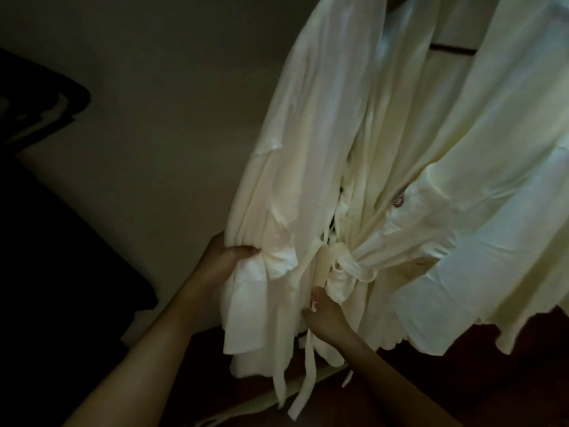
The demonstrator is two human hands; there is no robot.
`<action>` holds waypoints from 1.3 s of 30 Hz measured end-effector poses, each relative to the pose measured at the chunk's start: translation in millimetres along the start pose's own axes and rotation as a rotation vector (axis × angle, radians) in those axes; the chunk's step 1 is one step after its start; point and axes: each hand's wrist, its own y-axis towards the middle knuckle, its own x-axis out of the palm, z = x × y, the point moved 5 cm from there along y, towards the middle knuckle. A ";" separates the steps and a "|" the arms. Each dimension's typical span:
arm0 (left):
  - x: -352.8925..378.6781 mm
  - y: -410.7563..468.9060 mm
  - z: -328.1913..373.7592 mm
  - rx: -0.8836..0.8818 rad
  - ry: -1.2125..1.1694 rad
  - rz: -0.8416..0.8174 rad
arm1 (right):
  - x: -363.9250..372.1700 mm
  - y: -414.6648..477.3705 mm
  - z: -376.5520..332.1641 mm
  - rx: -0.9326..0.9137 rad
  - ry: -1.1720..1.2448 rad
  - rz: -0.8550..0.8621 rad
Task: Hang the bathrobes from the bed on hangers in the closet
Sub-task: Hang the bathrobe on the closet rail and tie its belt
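Observation:
A cream-white bathrobe (311, 134) hangs in front of me, its top running out of the frame. A second white bathrobe (480, 167) hangs right beside it, tied at the waist with a belt (354, 266). My left hand (224, 254) grips a bunched fold at the left edge of the nearer robe. My right hand (323, 312) pinches a thin belt strip (304, 374) that dangles from the robe's front. A dark hanger bar (452, 49) shows between the robes near the top. The hanger hooks and the rail are out of view.
A pale closet wall (154, 87) stands behind and left of the robes. A dark shape (37, 97) juts in at the upper left, and a large dark mass (61, 272) fills the lower left. Dark wood floor (462, 380) lies under the robes' hems.

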 end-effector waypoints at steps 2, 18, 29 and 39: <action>-2.1 -3.3 -1.6 -0.026 0.017 -0.045 | 15.8 14.5 2.9 0.057 0.020 -0.075; 3.3 8.6 -15.4 -0.028 0.069 -0.132 | 19.8 16.6 69.3 0.001 0.053 0.059; 119.0 11.3 -16.3 0.081 0.134 -0.432 | -93.5 -74.7 156.5 0.161 -0.145 0.341; 230.5 -51.7 10.4 0.599 0.348 -0.749 | -174.2 -162.1 -11.7 -0.211 0.485 0.756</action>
